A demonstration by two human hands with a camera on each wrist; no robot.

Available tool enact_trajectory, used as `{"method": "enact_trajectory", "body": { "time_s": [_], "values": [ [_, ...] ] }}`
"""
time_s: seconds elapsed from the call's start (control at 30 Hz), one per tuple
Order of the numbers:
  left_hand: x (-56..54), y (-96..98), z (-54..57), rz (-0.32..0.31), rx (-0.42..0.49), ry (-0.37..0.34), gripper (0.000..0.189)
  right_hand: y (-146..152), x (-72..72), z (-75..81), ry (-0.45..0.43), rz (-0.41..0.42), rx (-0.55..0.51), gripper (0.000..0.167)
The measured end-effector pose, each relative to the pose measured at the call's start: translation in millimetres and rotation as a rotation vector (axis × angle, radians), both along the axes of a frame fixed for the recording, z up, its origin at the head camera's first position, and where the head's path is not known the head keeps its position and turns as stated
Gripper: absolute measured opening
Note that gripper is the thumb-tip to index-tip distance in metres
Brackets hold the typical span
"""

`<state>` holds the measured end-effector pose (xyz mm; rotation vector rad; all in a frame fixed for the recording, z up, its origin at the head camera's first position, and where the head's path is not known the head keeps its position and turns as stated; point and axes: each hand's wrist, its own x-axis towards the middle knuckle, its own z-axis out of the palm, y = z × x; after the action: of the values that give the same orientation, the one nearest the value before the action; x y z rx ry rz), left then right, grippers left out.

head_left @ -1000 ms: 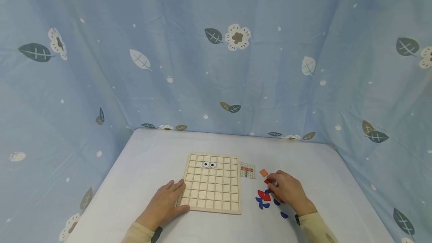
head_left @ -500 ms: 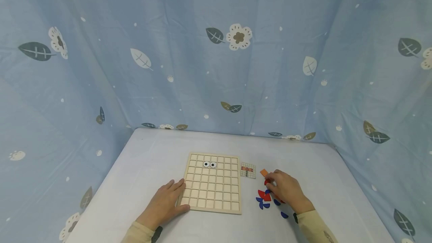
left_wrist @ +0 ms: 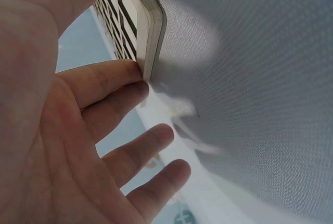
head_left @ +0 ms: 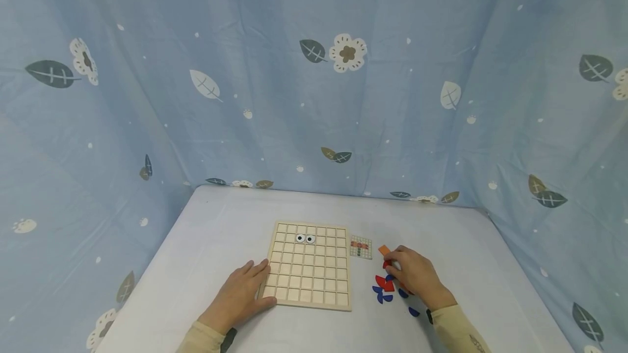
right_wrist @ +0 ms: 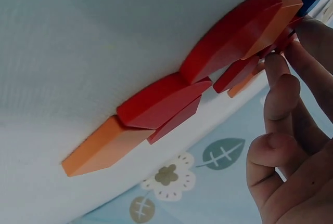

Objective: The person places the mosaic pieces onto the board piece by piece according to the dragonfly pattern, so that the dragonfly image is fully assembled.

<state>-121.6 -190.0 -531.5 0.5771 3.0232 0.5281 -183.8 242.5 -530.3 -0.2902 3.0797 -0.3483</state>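
A pale wooden grid board (head_left: 306, 271) lies on the white table. My left hand (head_left: 239, 297) rests along its near left side, fingers loosely straight; in the left wrist view the fingertips touch the board's edge (left_wrist: 152, 31). Two round eye pieces (head_left: 305, 239) sit side by side in cells near the board's top. At the right, my right hand (head_left: 415, 275) bends over a scatter of flat pieces, thumb and fingertips pinching a small red piece (head_left: 386, 264). Fingers partly hide that piece. An orange piece (head_left: 384, 250) lies just beyond the fingertips.
A small pattern card (head_left: 360, 247) lies right of the board. Red pieces (head_left: 385, 283) and blue half-round pieces (head_left: 414, 312) are scattered before and under the right hand. More red pieces (right_wrist: 158, 99) and an orange piece (right_wrist: 101, 148) show up close. A blue curtain (head_left: 314, 97) surrounds the table.
My right hand has shifted slightly left, and the red piece at its fingertips with it. The left hand and the board have kept their places.
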Motion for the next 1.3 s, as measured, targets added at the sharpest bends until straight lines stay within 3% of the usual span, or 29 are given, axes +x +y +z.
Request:
{"method": "enact_trajectory", "body": {
  "time_s": [0.93, 1.13, 1.3],
  "values": [
    [0.6, -0.3, 1.7, -0.009, 0.016, -0.003, 0.079, 2.9, -1.3, -5.0, 0.031, 0.055, -0.049, 0.019],
    [1.1, -0.9, 1.2, -0.013, 0.011, 0.008, 0.079, 0.0, -0.3, -3.1, 0.128, 0.087, -0.039, 0.025],
    [0.9, -0.6, 0.9, -0.008, 0.006, 0.010, 0.079, -13.5, -2.3, 4.7, 0.259, 0.172, -0.102, 0.030]
  ]
}}
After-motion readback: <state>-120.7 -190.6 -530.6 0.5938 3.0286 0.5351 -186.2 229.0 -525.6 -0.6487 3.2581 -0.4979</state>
